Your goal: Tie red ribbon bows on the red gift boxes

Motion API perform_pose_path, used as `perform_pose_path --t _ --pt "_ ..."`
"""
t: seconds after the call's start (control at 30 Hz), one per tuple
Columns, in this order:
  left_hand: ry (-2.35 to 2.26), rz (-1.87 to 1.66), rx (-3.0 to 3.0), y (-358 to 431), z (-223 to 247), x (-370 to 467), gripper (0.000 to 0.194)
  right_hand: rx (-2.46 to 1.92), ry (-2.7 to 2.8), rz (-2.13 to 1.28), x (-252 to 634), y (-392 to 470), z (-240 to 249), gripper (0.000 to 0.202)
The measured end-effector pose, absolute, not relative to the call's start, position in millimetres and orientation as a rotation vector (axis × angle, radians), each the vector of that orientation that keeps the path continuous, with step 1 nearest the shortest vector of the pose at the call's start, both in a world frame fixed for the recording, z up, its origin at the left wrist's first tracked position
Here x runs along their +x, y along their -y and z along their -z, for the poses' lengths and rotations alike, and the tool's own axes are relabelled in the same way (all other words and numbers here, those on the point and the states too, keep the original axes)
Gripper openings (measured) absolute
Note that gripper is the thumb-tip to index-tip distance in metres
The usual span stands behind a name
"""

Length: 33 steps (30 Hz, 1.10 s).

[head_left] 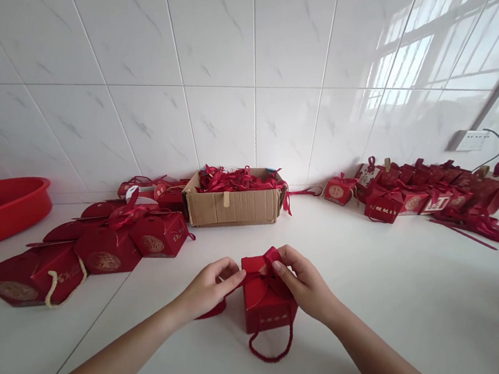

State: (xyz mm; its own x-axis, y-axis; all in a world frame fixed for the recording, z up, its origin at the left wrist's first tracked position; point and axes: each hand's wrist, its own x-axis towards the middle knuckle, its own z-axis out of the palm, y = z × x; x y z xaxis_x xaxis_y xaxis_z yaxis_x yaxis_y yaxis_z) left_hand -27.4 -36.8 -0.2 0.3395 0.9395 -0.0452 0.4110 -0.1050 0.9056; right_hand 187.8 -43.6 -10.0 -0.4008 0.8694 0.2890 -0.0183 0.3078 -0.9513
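A small red gift box [263,307] stands on the white table in front of me, its rope handle [269,359] drooping over the near side. Across its top runs a dark red ribbon [273,256], with a loop standing up near the middle. My right hand [300,275] pinches that loop between thumb and fingers at the box's right edge. On the left side, my left hand [212,287] grips another stretch of the ribbon between thumb and forefinger, and a tail of it hangs down to the table below.
A cardboard box [233,208] full of red ribbons stands by the tiled wall. Several red gift boxes [107,249] lie on the left, beside a red plastic basin [15,210]. More red boxes [412,201] and loose ribbons [481,226] fill the back right, below a wall socket [471,140].
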Motion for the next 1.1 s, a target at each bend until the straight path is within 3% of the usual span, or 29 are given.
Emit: perform_pose_path --t 0.17,0.37,0.5,0.63,0.77,0.83,0.93,1.1 --pt "-1.120 -0.619 1.573 38.6 -11.8 -31.6 0.031 -0.934 1.629 -1.106 180.3 46.7 7.7 0.021" --pt "-1.157 -0.656 2.466 43.5 -64.5 -28.2 0.012 -1.179 1.599 -0.962 166.1 45.3 3.7 0.014" --pt "-0.952 -0.537 2.868 34.1 -87.5 -6.7 0.020 -1.038 1.816 -0.883 167.5 44.6 2.1 0.013" --pt "-0.952 -0.670 2.935 10.6 -75.9 11.2 0.017 -0.918 1.823 -0.998 172.5 45.7 4.8 0.022" --pt "-1.188 -1.252 2.554 9.0 -49.4 12.9 0.010 -0.956 1.736 -1.005 172.3 45.3 9.0 0.039" --pt "-1.219 -1.213 2.307 17.9 -38.8 8.3 0.013 -0.930 1.725 -1.025 171.9 45.0 9.9 0.043" --pt "-1.128 -0.883 2.183 31.2 -27.2 -0.3 0.021 -0.908 1.728 -1.062 172.3 45.4 10.1 0.047" --pt "-1.041 -1.078 2.209 40.3 -16.0 -5.4 0.019 -0.993 1.668 -1.017 171.8 46.2 11.0 0.041"
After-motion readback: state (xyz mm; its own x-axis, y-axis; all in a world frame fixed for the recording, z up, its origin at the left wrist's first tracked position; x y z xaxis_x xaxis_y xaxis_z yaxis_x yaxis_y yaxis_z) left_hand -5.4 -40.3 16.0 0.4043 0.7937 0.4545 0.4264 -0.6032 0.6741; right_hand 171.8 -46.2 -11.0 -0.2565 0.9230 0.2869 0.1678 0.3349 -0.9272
